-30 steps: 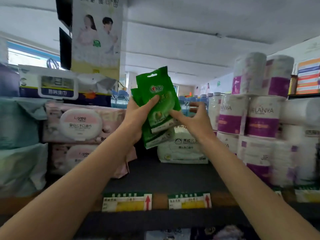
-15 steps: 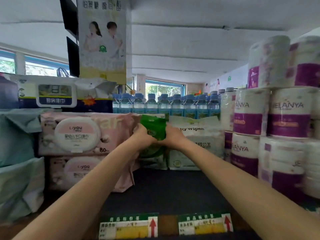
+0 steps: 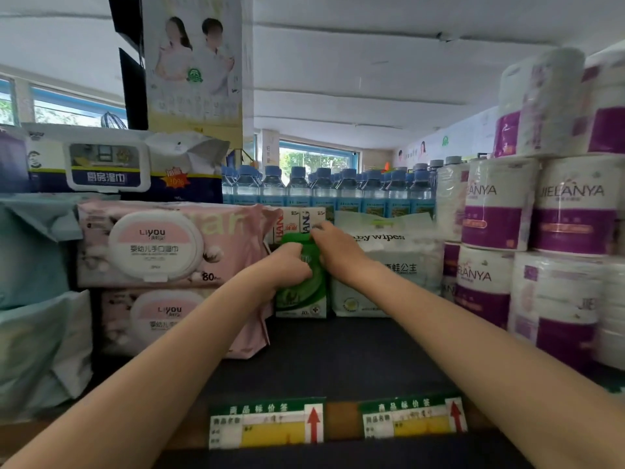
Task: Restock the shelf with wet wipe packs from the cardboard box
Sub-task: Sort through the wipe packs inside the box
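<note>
Green wet wipe packs (image 3: 302,296) stand upright at the back of the dark shelf (image 3: 338,360), between the pink packs and a white baby wipes pack (image 3: 389,265). My left hand (image 3: 282,270) grips the green packs on their left side, fingers curled over the front. My right hand (image 3: 334,250) holds their top right edge. Both hands hide the upper part of the packs. The cardboard box is out of view.
Pink Liyou wipe packs (image 3: 162,245) are stacked at the left, teal packs (image 3: 30,265) beyond them. Purple-and-white toilet paper rolls (image 3: 541,238) are piled at the right. Water bottles (image 3: 324,187) line the back. Price tags (image 3: 267,423) mark the shelf's front edge.
Both hands carried the green packs from up in the air down onto the shelf's back, into the gap between the pink packs and the baby wipes. The camera moved closer.
</note>
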`<state>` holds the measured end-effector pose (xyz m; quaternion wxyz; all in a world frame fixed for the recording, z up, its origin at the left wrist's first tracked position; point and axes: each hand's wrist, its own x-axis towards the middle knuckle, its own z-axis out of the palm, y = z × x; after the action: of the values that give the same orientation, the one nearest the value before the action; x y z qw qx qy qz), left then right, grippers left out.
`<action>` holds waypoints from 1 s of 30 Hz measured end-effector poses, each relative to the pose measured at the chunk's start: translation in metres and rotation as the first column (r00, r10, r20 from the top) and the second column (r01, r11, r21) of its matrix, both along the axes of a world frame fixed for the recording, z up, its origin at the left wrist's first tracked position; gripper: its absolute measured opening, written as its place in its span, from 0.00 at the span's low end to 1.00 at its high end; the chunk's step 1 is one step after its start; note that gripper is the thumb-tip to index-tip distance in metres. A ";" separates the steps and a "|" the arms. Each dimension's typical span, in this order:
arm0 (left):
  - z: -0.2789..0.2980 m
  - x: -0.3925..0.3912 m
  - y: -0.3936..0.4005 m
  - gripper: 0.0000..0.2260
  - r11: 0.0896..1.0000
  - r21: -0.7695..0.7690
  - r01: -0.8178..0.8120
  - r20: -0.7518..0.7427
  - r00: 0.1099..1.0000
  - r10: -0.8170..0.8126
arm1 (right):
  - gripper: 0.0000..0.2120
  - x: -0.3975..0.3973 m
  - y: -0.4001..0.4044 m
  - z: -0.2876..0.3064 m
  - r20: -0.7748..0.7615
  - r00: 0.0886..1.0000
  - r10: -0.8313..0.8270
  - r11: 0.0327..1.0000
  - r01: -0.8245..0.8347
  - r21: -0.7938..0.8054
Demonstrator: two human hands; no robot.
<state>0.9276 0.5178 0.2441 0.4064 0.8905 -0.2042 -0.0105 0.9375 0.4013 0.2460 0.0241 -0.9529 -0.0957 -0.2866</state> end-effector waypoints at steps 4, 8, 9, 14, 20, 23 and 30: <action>-0.008 -0.021 0.008 0.15 0.980 0.199 0.016 0.224 0.973 -0.061 | 0.11 -0.035 -0.006 0.004 0.059 0.998 -0.019 0.998 0.015 0.058; -0.009 -0.052 0.016 0.16 0.976 0.201 0.085 0.310 0.939 -0.146 | 0.13 -0.095 -0.011 0.004 -0.012 0.991 -0.137 0.990 0.136 -0.048; -0.009 -0.061 0.016 0.17 0.976 0.186 0.110 0.331 0.929 -0.168 | 0.13 -0.113 -0.012 0.003 -0.021 0.986 -0.168 0.985 0.167 -0.046; -0.034 -0.134 0.006 0.14 0.943 0.256 0.212 0.626 0.707 -0.329 | 0.20 -0.228 -0.015 -0.021 -0.033 0.924 -0.381 0.916 0.383 0.121; -0.124 -0.278 -0.036 0.15 0.693 0.480 0.538 0.569 0.411 -0.713 | 0.24 -0.435 -0.021 -0.106 -0.430 0.601 -0.674 0.628 0.772 0.096; -0.180 -0.379 -0.055 0.15 0.442 0.554 0.706 0.367 0.270 -0.890 | 0.16 -0.565 -0.009 -0.167 -0.714 0.314 -0.626 0.475 0.880 -0.029; -0.294 -0.579 -0.050 0.16 -0.090 0.626 0.775 0.042 -0.148 -0.988 | 0.08 -0.826 0.074 -0.293 -0.895 -0.060 -0.441 -0.104 0.994 -0.016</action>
<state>0.3484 0.4674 -0.0502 0.0111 0.4926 -0.8643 -0.1008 0.1114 0.4755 -0.0471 0.2345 -0.6932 0.6697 0.1262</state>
